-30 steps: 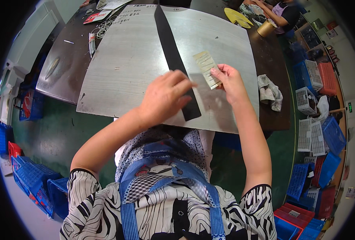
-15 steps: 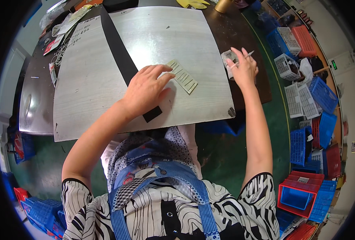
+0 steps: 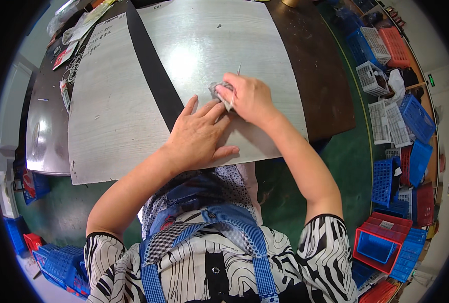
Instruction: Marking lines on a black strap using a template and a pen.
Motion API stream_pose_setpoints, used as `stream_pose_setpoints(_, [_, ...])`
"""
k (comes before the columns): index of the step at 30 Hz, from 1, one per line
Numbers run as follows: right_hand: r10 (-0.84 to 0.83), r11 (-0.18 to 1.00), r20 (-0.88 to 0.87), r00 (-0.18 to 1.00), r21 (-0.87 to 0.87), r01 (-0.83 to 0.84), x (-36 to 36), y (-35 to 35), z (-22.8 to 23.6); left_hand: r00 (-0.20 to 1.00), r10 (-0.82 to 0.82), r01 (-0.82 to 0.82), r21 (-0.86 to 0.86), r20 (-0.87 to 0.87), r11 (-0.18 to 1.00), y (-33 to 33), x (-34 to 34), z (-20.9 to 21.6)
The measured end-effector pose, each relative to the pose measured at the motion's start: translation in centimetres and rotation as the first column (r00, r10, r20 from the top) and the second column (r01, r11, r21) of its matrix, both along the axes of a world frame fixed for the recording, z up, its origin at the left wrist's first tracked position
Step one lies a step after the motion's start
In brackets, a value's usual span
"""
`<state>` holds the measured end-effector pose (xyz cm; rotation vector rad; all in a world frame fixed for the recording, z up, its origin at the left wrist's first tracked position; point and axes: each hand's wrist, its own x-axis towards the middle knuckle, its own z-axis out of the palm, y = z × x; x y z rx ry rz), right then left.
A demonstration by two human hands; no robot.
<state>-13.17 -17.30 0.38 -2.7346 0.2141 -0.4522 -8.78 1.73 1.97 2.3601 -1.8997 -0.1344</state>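
Note:
On the light wood-grain board (image 3: 108,106) lies a long black strip (image 3: 153,65). My left hand (image 3: 199,129) rests flat over the strip's near end, fingers spread and thumb pointing right. Just to its right, my right hand (image 3: 252,98) is closed around a crumpled greyish rag (image 3: 216,91), pressed down by the left fingertips. A thin pointed tool (image 3: 239,68), perhaps a pen, sticks up from between the right fingers. The pale slotted template is out of sight, perhaps beneath the hands.
The board lies on a dark table (image 3: 330,96). Loops of cord (image 3: 73,70) and papers lie at the left, a brass-coloured cylinder (image 3: 290,2) at the far edge. Stacked plastic crates (image 3: 386,237) line the right side. A small dark scrap (image 3: 219,26) lies on the board.
My right hand has come left from the table's right side onto the board, bringing the rag and pointed tool. My left hand has shifted slightly right and nearer, and the slotted template is now covered.

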Motion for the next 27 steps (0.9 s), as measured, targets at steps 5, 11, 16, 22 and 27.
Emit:
stream_pose_setpoints(5, [-0.103, 0.982, 0.001, 0.995, -0.158, 0.101, 0.8, -1.4, 0.0, 0.998, -0.027, 0.018, -0.146, -0.059, 0.989, -0.4, 0.8, -0.2])
stream_pose_setpoints(11, [-0.301, 0.888, 0.085, 0.95, -0.34, 0.311, -0.9, -5.4, -1.1, 0.995, -0.079, 0.061, -0.248, -0.062, 0.967, -1.2, 1.7, -1.3])
stream_pose_setpoints(16, [-0.477, 0.867, 0.03, 0.879, -0.149, 0.475, -4.2, -7.8, 1.8, 0.993, 0.009, -0.021, -0.104, -0.115, 0.994, -1.6, 0.6, 0.0])
stream_pose_setpoints(22, [-0.404, 0.912, 0.222, 0.888, 0.173, 0.372, -5.1, -4.5, 2.7, 0.992, 0.062, -0.098, -0.36, -0.111, 0.928, -1.8, -1.1, -0.5])
stream_pose_setpoints(27, [-0.3, 0.949, 0.238, 0.924, 0.174, 0.264, -2.8, -1.4, 0.9, 0.999, -0.024, 0.005, -0.366, -0.048, 0.931, -0.1, 3.4, -0.9])
